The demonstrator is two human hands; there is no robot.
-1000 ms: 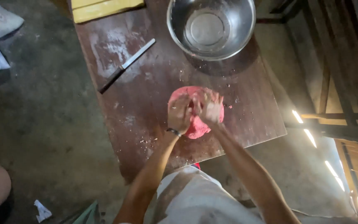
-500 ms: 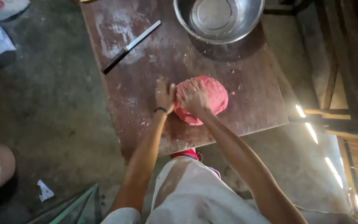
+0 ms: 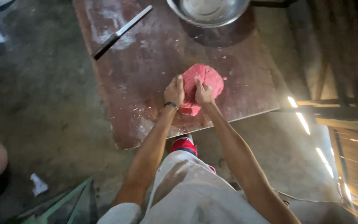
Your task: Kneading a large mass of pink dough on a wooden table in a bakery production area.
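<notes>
A round lump of pink-red dough point(image 3: 204, 81) lies on a brown wooden table point(image 3: 146, 62) dusted with flour. My left hand point(image 3: 174, 92) presses on the dough's near left side, fingers closed against it. My right hand point(image 3: 203, 93) rests on the near middle of the lump, fingers curled into it. A dark band circles my left wrist. Both forearms reach forward from the bottom of the view.
A long knife point(image 3: 121, 32) lies at the table's far left. A metal bowl point(image 3: 208, 10) stands at the far edge. Concrete floor point(image 3: 34, 108) spreads left of the table, with a paper scrap point(image 3: 38, 184). Wooden slats point(image 3: 344, 49) stand at the right.
The dough has been rolled away from me and is rounder; my hands slid from its top to its near side. The camera has tilted, so the table sits higher in view.
</notes>
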